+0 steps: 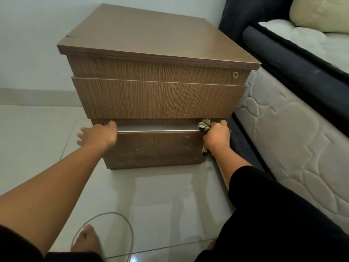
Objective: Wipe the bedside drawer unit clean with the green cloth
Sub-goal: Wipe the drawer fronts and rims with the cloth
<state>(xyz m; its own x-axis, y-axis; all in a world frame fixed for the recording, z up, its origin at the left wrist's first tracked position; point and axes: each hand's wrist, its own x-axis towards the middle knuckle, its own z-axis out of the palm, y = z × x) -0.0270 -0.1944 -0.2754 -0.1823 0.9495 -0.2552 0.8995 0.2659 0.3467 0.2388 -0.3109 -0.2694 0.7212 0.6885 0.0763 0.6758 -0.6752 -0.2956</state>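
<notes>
A person crouches at a bedside drawer unit on a tiled floor, beside a bed. The right hand – fingers clenched on the green cloth – sits at the right end of the bottom drawer's top edge, which runs leftward toward the left hand, fingers spread at the drawer's left corner.

One drawer unit with three drawer fronts, one cloth at three o'clock, two hands, one bare foot, one cable loop, one pillow.
</notes>
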